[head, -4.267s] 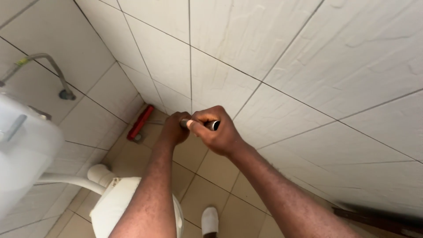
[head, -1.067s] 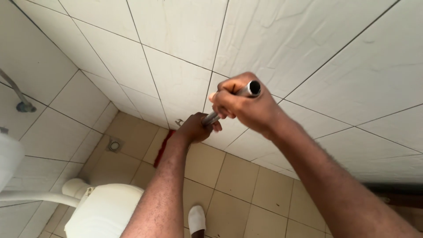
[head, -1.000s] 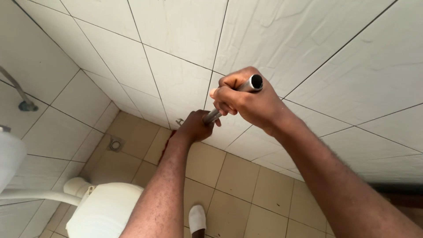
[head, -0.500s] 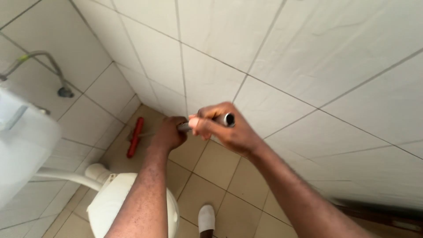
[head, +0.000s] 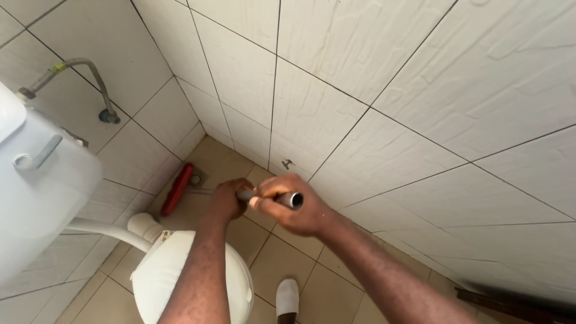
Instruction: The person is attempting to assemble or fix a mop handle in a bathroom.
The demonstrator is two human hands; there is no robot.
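Observation:
Both my hands grip one long metal pole (head: 292, 200) whose open grey end points toward the camera. My right hand (head: 294, 207) is wrapped around its top end. My left hand (head: 227, 199) holds it lower down. The pole runs down and away to a red brush head (head: 177, 189) that rests on the tan floor tiles in the corner of the room. Most of the shaft is hidden by my hands.
A white toilet bowl (head: 180, 270) sits below my left arm, with its cistern (head: 36, 198) at the left and a flexible hose (head: 78, 75) on the wall. A small metal stub (head: 288, 163) juts from the white tiled wall. My white shoe (head: 287, 297) stands on the floor.
My hands and the pole have dropped lower and the view has swung left, bringing the cistern and hose into sight. The red brush head has slid toward the corner.

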